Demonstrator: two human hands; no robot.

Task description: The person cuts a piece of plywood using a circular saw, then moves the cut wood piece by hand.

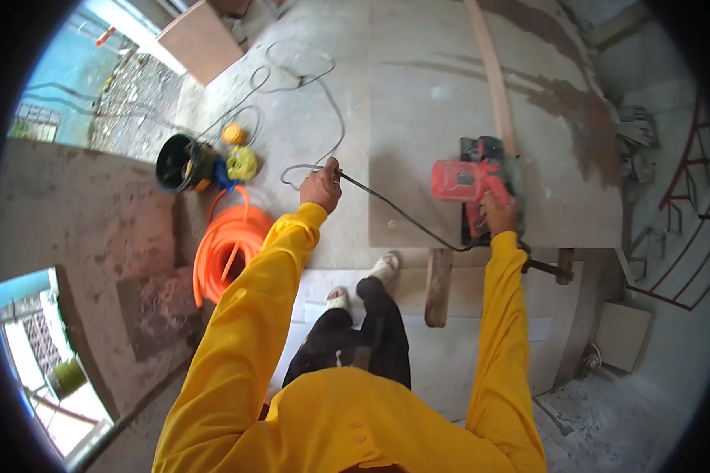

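A red circular saw with a dark base rests at the near part of a large sheet of board. My right hand is closed around the saw's handle. Along the board, a long straight wooden strip runs away from the saw. My left hand is raised to the left of the board, fingers wrapped round the black power cord, which stretches across to the saw's rear. A dark clamp bar sticks out by my right wrist. The saw's blade is hidden.
On the left lie an orange hose coil, a black bucket and a yellow bag. Looped cord trails over the floor. A wooden support juts from under the board. Red metal frames stand at the right.
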